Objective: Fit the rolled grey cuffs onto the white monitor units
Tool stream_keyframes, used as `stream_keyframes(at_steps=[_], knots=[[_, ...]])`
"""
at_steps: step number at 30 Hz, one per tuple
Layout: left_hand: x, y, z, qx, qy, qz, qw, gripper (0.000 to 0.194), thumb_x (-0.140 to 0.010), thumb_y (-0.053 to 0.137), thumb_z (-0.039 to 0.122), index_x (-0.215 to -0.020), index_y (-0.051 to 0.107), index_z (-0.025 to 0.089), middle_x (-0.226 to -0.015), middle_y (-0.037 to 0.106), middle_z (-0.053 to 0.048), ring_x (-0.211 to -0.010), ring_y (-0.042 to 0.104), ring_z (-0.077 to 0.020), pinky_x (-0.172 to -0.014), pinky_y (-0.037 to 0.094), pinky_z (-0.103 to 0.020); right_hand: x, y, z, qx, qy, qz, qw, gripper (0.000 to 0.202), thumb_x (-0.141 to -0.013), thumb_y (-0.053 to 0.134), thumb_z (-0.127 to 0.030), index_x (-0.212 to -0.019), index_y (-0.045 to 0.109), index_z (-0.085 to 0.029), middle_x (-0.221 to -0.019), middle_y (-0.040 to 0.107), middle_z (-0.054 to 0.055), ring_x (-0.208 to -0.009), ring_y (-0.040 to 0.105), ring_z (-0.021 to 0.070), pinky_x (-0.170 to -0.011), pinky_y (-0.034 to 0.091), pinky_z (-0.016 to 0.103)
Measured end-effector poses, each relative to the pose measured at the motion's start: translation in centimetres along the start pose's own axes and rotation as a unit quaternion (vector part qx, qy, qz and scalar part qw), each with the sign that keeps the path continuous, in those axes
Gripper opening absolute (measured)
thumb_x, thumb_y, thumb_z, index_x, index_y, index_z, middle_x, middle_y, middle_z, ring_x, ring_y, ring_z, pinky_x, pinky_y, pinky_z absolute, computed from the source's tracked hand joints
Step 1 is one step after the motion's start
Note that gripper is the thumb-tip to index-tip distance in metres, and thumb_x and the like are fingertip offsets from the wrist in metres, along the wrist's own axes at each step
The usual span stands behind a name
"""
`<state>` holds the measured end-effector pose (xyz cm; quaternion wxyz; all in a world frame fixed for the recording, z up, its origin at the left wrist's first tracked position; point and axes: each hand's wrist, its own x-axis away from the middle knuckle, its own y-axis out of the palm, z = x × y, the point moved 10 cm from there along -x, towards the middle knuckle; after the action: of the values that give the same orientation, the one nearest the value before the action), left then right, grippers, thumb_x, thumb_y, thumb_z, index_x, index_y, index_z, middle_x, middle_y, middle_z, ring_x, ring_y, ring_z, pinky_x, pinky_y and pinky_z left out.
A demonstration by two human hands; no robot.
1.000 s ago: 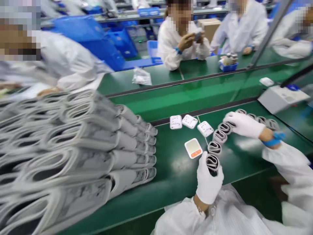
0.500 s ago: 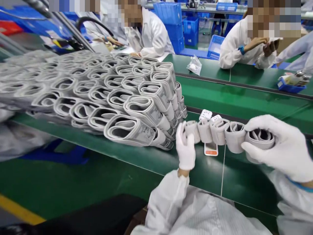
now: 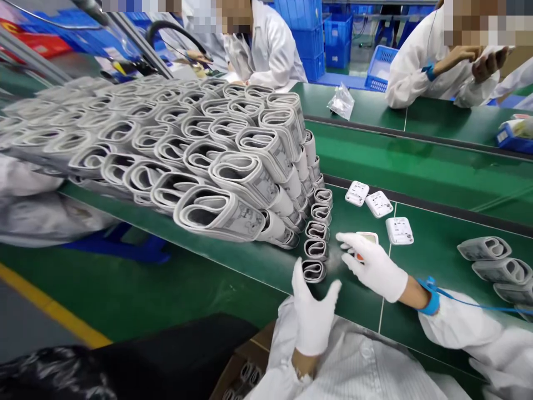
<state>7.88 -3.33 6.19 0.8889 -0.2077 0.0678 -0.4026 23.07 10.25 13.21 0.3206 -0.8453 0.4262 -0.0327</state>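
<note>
A row of small rolled cuffs (image 3: 315, 249) stands on the green table, beside a tall stack of larger rolled grey cuffs (image 3: 216, 214). My left hand (image 3: 314, 311), in a white glove, is at the near end of the row, thumb and fingers spread around the nearest roll without gripping it. To the right of the row my right hand (image 3: 372, 266), also gloved, has its fingers apart and holds nothing. Partly beneath it lies a white device with an orange button (image 3: 366, 239). Three white square devices (image 3: 378, 204) lie farther back.
More rolled cuffs (image 3: 493, 250) lie at the right. A sunken green conveyor (image 3: 416, 161) runs behind the table, with a plastic bag (image 3: 341, 103) beyond it. Two people in white sit across. An open box (image 3: 258, 347) is below the table's near edge.
The small rolls, held between both hands earlier, now stand in a row against the stack. Both hands have let go; the right has moved left, and a third white device shows.
</note>
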Motion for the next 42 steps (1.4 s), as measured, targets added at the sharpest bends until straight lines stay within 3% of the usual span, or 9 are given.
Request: stream_keyframes(at_steps=[7, 14, 19, 25, 29, 32, 35, 38, 42], knots=[[-6.4, 0.1, -0.4, -0.077, -0.022, 0.031, 0.996, 0.070, -0.082, 0.079, 0.040, -0.147, 0.061, 0.024, -0.137, 0.072, -0.012, -0.122, 0.070, -0.0314, -0.107, 0.053, -0.042, -9.2, 0.2, 3.6, 0.169, 0.062, -0.071, 0.981, 0.065, -0.097, 0.060, -0.016, -0.161, 0.047, -0.018, -0.143, 0.058, 0.017, -0.128, 0.062, 0.0343, -0.112, 0.052, 0.050], [-7.6, -2.9, -1.8, -0.098, -0.061, 0.080, 0.990, 0.044, -0.071, 0.085, 0.052, -0.105, 0.081, 0.024, -0.072, 0.070, -0.001, -0.073, 0.066, -0.0253, -0.086, 0.054, -0.043, -9.8, 1.5, 5.6, 0.101, 0.005, -0.111, 0.989, 0.076, -0.099, 0.055, -0.017, -0.170, 0.028, -0.022, -0.157, 0.052, 0.015, -0.141, 0.056, 0.0301, -0.121, 0.046, 0.048], [-7.0, -2.0, -2.4, -0.027, -0.072, 0.084, 0.994, 0.045, -0.084, 0.073, 0.040, -0.126, 0.074, 0.024, -0.097, 0.079, -0.006, -0.092, 0.074, -0.0255, -0.099, 0.056, -0.042, -8.8, 0.2, 4.9, 0.055, -0.037, -0.155, 0.986, 0.077, -0.102, 0.052, -0.017, -0.172, 0.021, -0.024, -0.172, 0.034, 0.011, -0.158, 0.036, 0.0260, -0.130, 0.033, 0.048], [-2.9, -2.1, -2.0, 0.096, -0.090, 0.114, 0.985, 0.073, -0.096, 0.067, 0.039, -0.159, 0.037, 0.020, -0.165, 0.046, -0.021, -0.130, 0.068, -0.0286, -0.110, 0.057, -0.043, -5.3, -9.5, 5.0, 0.211, 0.009, -0.067, 0.975, 0.074, -0.095, 0.056, -0.016, -0.166, 0.039, -0.022, -0.173, 0.030, 0.014, -0.155, 0.039, 0.0349, -0.122, 0.043, 0.055], [1.3, -3.4, 1.5, 0.063, 0.050, 0.155, 0.985, 0.067, -0.097, 0.067, 0.029, -0.159, 0.041, 0.027, -0.161, 0.049, -0.017, -0.137, 0.062, -0.0331, -0.108, 0.058, -0.052, -0.2, -11.6, 8.7, 0.323, 0.102, -0.117, 0.933, 0.098, -0.076, 0.082, -0.026, -0.165, 0.041, -0.023, -0.169, 0.033, 0.023, -0.152, 0.037, 0.0493, -0.111, 0.047, 0.066], [1.4, 2.2, 5.3, -0.045, 0.194, -0.069, 0.977, 0.061, -0.098, 0.065, 0.027, -0.156, 0.048, 0.031, -0.151, 0.061, -0.012, -0.136, 0.063, -0.0322, -0.114, 0.054, -0.052, 3.2, -10.3, 11.1, 0.339, 0.152, -0.153, 0.916, 0.093, -0.081, 0.082, -0.026, -0.164, 0.042, -0.021, -0.170, 0.030, 0.025, -0.155, 0.031, 0.0505, -0.113, 0.044, 0.067], [-0.1, 8.8, 7.3, -0.187, 0.283, -0.252, 0.906, 0.079, -0.089, 0.077, 0.034, -0.159, 0.043, 0.026, -0.165, 0.046, -0.017, -0.151, 0.045, -0.0432, -0.119, 0.045, -0.063, 5.2, -10.6, 10.9, 0.328, 0.160, -0.101, 0.926, 0.086, -0.090, 0.074, -0.022, -0.167, 0.036, -0.022, -0.174, 0.019, 0.023, -0.159, 0.026, 0.0452, -0.120, 0.038, 0.063], [-1.9, 13.9, 9.1, -0.320, 0.357, -0.327, 0.814, 0.087, -0.073, 0.091, 0.030, -0.150, 0.052, 0.020, -0.165, 0.043, -0.022, -0.150, 0.037, -0.0546, -0.116, 0.039, -0.073, 8.0, -15.2, 9.0, 0.370, 0.172, 0.035, 0.912, 0.085, -0.089, 0.077, -0.028, -0.165, 0.038, -0.025, -0.176, 0.018, 0.018, -0.162, 0.019, 0.0431, -0.124, 0.032, 0.063], [-2.3, 16.6, 11.2, -0.347, 0.388, -0.376, 0.766, 0.052, -0.088, 0.072, 0.018, -0.137, 0.056, 0.021, -0.148, 0.055, -0.017, -0.129, 0.056, -0.0369, -0.099, 0.054, -0.049, 14.9, -23.3, 7.6, 0.469, 0.303, 0.214, 0.802, 0.078, -0.087, 0.074, -0.033, -0.158, 0.046, -0.018, -0.166, 0.039, 0.019, -0.154, 0.034, 0.0461, -0.122, 0.032, 0.065]])
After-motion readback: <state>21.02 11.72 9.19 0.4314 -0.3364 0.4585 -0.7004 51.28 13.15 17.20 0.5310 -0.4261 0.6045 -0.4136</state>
